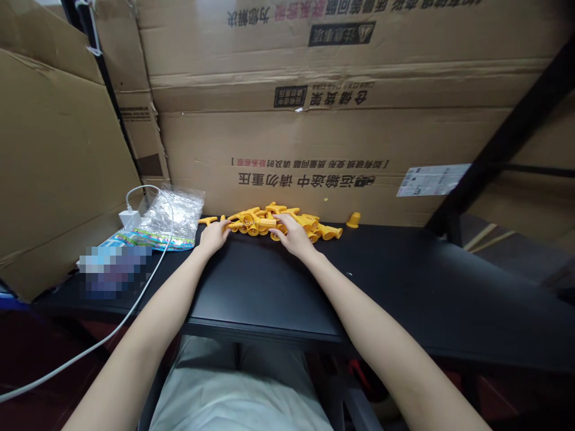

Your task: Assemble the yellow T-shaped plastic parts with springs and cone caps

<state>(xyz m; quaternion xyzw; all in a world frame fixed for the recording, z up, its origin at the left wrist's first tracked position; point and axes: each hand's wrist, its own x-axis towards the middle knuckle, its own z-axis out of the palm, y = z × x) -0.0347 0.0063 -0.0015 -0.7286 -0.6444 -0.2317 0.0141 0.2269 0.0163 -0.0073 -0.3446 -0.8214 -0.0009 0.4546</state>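
Note:
At the back of the black table, my left hand [214,235] is closed on a small yellow plastic piece [223,219], mostly hidden by the fingers; it looks like a T-shaped handle. My right hand [294,235] pinches a yellow plastic tube-shaped piece [268,222] that points toward the left hand. A small gap separates the two hands. Just behind and between them lies a pile of yellow plastic parts [308,222], some T-shaped and some with flared, hollow ends. Left of the left hand rests a loose yellow T-shaped piece [208,220].
A lone yellow cap-like piece [353,220] stands right of the pile. On the left lie a clear plastic bag [173,215], a white charger [130,218] and its cable [155,272]. Cardboard panels [287,140] rise behind the black table [269,287]; a black post [489,149] slants at right.

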